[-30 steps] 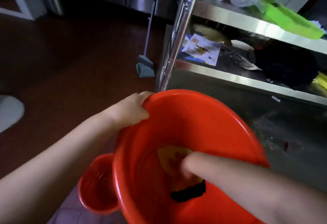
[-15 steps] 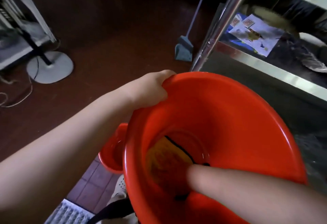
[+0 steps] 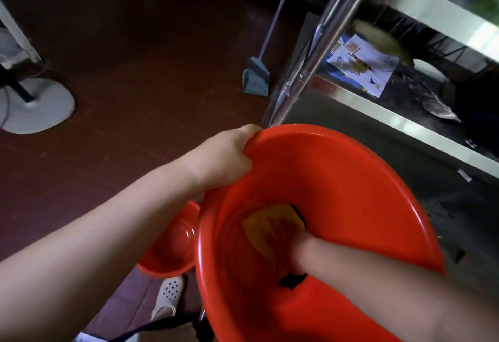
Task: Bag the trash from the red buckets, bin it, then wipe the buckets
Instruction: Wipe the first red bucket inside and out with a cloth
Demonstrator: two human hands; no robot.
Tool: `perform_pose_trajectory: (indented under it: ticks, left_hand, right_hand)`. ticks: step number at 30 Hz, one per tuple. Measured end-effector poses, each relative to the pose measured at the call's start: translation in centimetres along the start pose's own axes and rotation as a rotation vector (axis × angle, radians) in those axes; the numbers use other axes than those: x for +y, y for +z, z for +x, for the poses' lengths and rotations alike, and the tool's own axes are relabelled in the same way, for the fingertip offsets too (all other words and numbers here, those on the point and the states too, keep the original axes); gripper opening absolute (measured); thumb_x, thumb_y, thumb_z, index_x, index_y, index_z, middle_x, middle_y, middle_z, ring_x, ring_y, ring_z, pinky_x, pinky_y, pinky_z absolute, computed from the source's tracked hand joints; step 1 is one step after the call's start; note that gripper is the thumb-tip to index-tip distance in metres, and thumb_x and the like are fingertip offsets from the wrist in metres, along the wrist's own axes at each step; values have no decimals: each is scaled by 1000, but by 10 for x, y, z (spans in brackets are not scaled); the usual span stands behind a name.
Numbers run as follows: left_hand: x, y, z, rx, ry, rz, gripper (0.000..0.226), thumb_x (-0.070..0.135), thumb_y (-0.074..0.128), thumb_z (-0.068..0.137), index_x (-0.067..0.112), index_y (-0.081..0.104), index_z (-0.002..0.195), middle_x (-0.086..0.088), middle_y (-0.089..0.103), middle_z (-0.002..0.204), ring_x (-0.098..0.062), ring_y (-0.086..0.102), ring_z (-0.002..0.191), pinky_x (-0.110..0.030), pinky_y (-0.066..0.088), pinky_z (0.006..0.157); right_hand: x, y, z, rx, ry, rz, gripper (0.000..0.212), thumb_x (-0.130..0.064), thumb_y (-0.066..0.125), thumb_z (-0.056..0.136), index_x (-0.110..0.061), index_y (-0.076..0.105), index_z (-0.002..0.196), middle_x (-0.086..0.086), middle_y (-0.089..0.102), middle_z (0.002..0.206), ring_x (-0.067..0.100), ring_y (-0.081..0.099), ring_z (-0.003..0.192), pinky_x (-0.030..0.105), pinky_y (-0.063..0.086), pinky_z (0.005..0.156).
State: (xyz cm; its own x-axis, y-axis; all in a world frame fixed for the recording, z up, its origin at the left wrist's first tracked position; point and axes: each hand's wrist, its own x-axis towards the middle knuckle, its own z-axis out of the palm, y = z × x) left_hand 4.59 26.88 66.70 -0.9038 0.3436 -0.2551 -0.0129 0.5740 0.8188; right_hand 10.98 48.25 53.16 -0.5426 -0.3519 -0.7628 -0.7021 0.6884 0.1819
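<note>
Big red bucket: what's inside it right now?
Inside the big red bucket a yellow cloth lies against the bottom, with the right hand on it. The fingers and the bucket floor beneath are hidden. No trash shows.

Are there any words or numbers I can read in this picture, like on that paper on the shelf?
Printed paper on the lower metal shelf: red and blue print, too blurred to read.
Red bucket, yellow cloth, dustpan: no writing visible.
Nothing can be read.

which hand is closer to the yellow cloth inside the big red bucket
Right. The right hand is down inside the bucket, pressing on the yellow cloth. The left hand grips the bucket's rim, up and away from the cloth.
</note>
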Motion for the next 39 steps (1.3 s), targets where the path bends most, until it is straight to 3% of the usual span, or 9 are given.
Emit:
perform_pose_trajectory:
  ticks: [6,12,17,20,24,27,29,33,39]
  left_hand:
    - [-3,4,4,53,29,10,61,5,48,72,33,47,126,-1,64,102,-20,63,89,-33,55,74]
    - [-4,6,7,53,29,11,61,5,48,71,31,46,126,-3,64,99,-24,63,86,-36,55,73]
    - [-7,9,6,72,32,-71,59,3,52,69,32,52,121,3,65,89,-13,64,74,-31,55,64]
    - [-8,10,5,66,9,-152,60,3,57,69,32,52,121,-1,65,96,-15,64,79,-34,56,71]
    - [-11,11,-5,82,-18,-217,58,3,60,72,31,51,122,-2,64,99,-20,63,86,-42,54,79]
    - [-14,9,-17,71,-20,-202,56,4,58,76,29,46,124,-1,61,99,-19,62,87,-44,52,80]
    - [-17,2,-25,-7,-39,-76,54,17,56,82,32,34,129,0,59,103,-22,61,89,-43,51,80]
    - [-12,-25,-22,-78,41,752,61,63,40,78,29,27,127,1,51,91,-28,55,102,-34,41,74]
    - [18,-21,51,-232,226,345,49,27,61,84,23,45,131,-4,59,119,-21,54,109,-31,44,95]
  right_hand:
    - [-25,5,25,-44,-147,-163,59,-29,24,103,-10,-7,149,17,-10,157,42,-13,142,55,-9,114]
    - [-61,12,13,168,-340,-409,27,-37,44,94,-29,65,110,-6,63,119,25,55,119,48,42,97]
    - [-38,17,27,291,-365,-333,41,-44,26,97,-44,55,126,-15,45,143,17,40,135,40,41,105]
    - [-29,-6,40,234,-251,-215,31,-46,51,92,-39,62,120,-11,57,132,15,48,129,42,40,106]
    - [-5,4,55,55,0,108,52,-33,24,102,-31,7,150,2,-1,160,29,-2,146,51,10,115]
    - [9,5,55,20,102,267,57,-32,24,101,-31,-6,150,4,-14,158,30,-11,145,48,0,115]
    - [1,1,56,27,136,329,59,-34,26,100,-30,-4,150,8,-14,158,33,-11,145,49,-3,114]
    - [-29,-6,57,82,114,361,59,-33,32,98,-29,5,150,18,-8,157,42,-11,142,63,-1,112]
    - [-63,-10,41,156,-163,133,46,-38,25,100,-29,27,145,11,10,157,37,-3,144,67,4,109]
